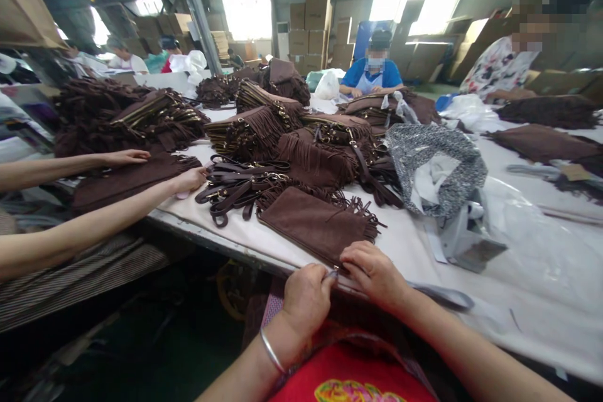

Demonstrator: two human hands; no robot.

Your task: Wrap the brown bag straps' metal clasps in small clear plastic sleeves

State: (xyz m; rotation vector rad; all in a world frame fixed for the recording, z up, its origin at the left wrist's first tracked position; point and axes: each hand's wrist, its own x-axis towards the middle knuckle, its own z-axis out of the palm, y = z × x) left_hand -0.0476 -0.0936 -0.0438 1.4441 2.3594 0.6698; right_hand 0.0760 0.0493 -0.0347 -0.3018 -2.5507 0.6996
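Note:
A dark brown fringed bag (pixel 315 223) lies flat at the table's front edge, its zippered side toward me. At the bag's near right corner, my right hand (pixel 374 271) is closed, thumb and fingers gripping that corner. My left hand (pixel 307 298), with a silver bangle on the wrist, pinches close beside it at the zipper end. A small greyish bit shows at its fingertips, too small to name. Just beyond the bag is a heap of dark straps (pixel 240 185) with metal clips. Stacked fringed bags (pixel 249 132) rise behind.
To the left, a co-worker's arms (pixel 94 220) reach over another brown bag (pixel 132 182). Clear plastic and a speckled grey bag (pixel 436 166) lie to the right. A grey strip (pixel 440 295) rests by the table edge. Across the table sits a person in blue (pixel 372 75).

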